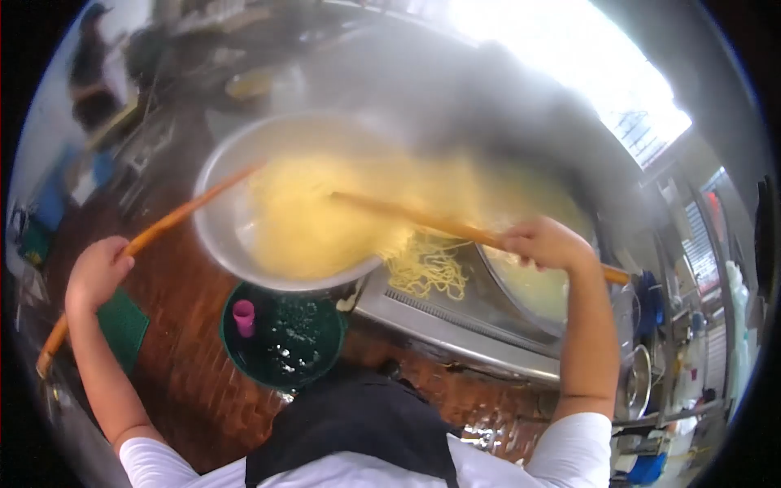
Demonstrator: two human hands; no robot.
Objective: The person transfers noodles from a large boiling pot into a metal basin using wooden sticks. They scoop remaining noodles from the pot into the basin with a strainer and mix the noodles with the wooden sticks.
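Observation:
My left hand [99,270] is closed around a long wooden stick [189,207], whose far tip reaches over the wide metal basin [210,237]. A second wooden stick [423,218] is gripped in my right hand [543,242], and its tip lies over the yellow noodles [305,215] heaped in the basin. Loose noodle strands [425,267] hang over the basin's right side onto the metal counter. Below my right hand is a large round pan [533,297] with pale yellow contents. Steam blurs the noodles between the basin and the pan.
A dark green tub [285,346] of water with a pink cup [244,317] stands below the basin. The metal stove counter [439,321] has a raised front edge. The red-brown floor [187,325] looks wet. Another person [93,69] stands at the far left.

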